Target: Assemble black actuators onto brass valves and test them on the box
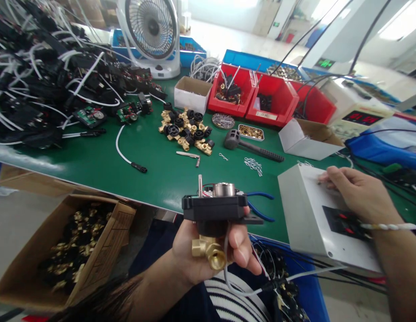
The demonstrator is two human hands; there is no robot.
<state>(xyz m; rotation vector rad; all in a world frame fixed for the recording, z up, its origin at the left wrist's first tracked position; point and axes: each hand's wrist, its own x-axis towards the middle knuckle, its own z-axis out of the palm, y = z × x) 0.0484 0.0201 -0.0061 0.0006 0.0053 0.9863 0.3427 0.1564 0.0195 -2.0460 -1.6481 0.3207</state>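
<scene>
My left hand (191, 255) holds up a motorised valve. Its black actuator housing (213, 209) is on top, uncovered, with a silver motor (224, 189) and an upright metal pin (200, 185) showing. Below it sits the brass valve body (210, 251), one threaded port facing me. A grey cable (235, 290) runs from the valve to a black connector joined to another cable. My right hand (358, 190) is over a grey control box (303, 201), thumb and finger pinched at a small switch (319, 182) that they mostly hide. Blue-handled pliers (261, 194) lie behind the valve.
Brass valve bodies (186, 129) with black caps, a black mallet (253, 146) and metal clips (253, 165) lie on the green table (154, 183). Red bins (270, 100) and a fan (152, 40) stand behind. Wired actuators (43, 76) heap at left; a carton (104, 241) stands below.
</scene>
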